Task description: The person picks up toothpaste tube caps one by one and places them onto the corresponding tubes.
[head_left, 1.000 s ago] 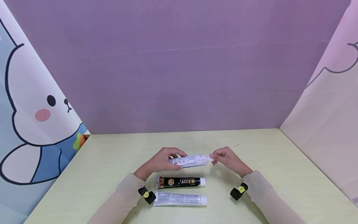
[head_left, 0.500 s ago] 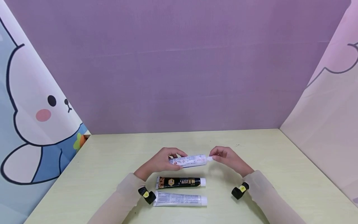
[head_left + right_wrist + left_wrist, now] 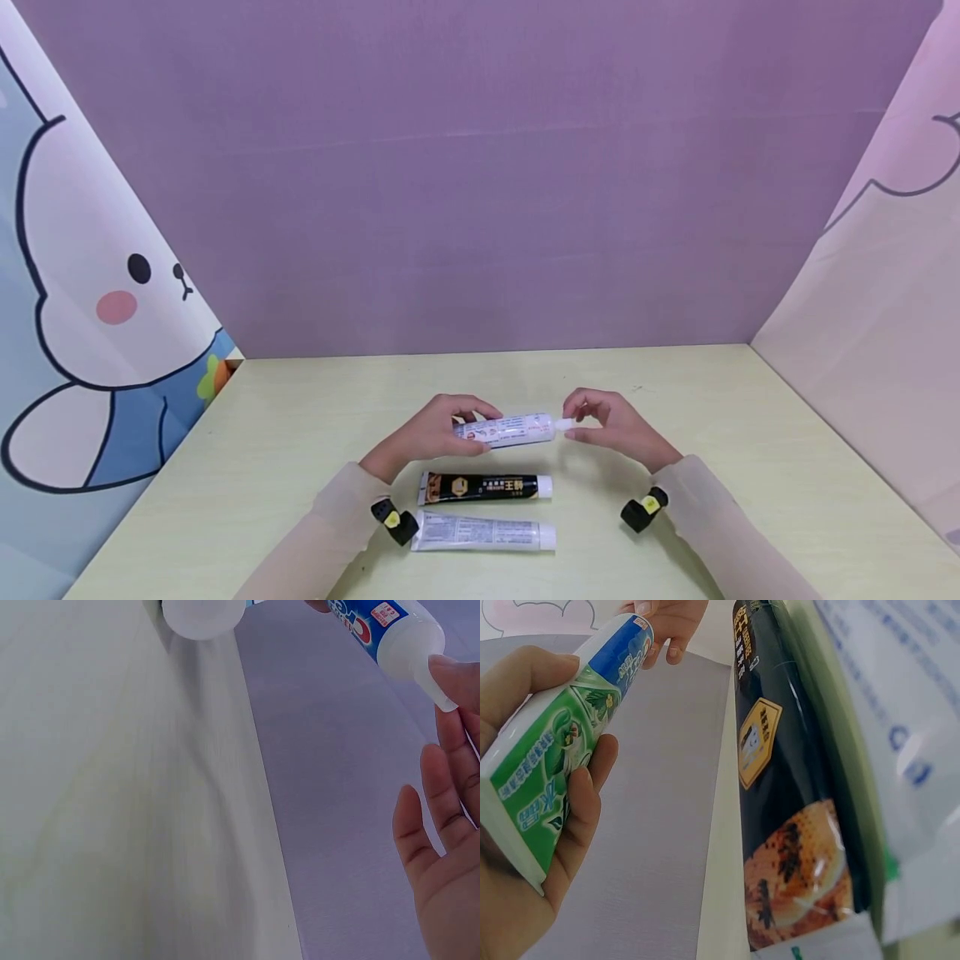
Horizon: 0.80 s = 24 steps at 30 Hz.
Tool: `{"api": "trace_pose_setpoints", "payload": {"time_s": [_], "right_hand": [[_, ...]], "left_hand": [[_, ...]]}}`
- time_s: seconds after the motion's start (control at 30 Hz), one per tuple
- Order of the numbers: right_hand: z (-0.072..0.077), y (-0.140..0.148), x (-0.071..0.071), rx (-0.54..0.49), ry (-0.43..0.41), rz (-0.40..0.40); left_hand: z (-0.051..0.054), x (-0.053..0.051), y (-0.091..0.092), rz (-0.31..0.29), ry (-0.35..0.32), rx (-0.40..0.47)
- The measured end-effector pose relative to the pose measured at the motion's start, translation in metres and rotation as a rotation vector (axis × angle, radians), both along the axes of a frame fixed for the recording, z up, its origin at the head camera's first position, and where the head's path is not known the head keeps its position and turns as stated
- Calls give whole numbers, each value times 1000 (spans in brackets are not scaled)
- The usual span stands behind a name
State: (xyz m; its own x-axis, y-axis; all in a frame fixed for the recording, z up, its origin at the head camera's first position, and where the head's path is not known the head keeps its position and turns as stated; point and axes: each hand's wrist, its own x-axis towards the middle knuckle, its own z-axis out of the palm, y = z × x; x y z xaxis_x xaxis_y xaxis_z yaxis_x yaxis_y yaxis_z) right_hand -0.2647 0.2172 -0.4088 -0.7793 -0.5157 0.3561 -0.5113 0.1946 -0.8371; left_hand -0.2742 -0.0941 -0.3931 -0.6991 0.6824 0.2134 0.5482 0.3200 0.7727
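Note:
My left hand (image 3: 427, 435) grips a toothpaste tube (image 3: 517, 429) just above the table, its capped end pointing right. In the left wrist view the tube (image 3: 570, 735) shows green, blue and white print, with my thumb and fingers on either side. At the narrow white cap (image 3: 427, 679), my right hand (image 3: 621, 429) has thumb and index finger on opposite sides, while its other fingers stay apart from it. A black toothpaste tube (image 3: 483, 488) with a white cap lies nearer on the table. Closer still lies a white toothpaste tube (image 3: 480, 532), parallel to the black one.
The pale table (image 3: 300, 400) meets a purple back panel (image 3: 487, 208). Printed side panels stand left and right, the left one with a cartoon rabbit (image 3: 112, 283). Black wrist cameras sit on both sleeves, the left one (image 3: 395, 523) beside the white tube's end.
The right hand's thumb and fingers have shifted around the cap, with the thumb and index finger spread farther apart. The left hand and the tubes have stayed in place.

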Motion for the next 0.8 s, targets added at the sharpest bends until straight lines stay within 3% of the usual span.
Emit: {"api": "trace_pose_setpoints", "payload": {"time_s": [0.17, 0.8], "right_hand": [[0, 0, 1, 1, 14, -24], [-1, -3, 1, 43, -66, -104]], "left_hand": [[0, 0, 0, -1, 5, 1], [1, 1, -1, 1, 1, 2]]}}
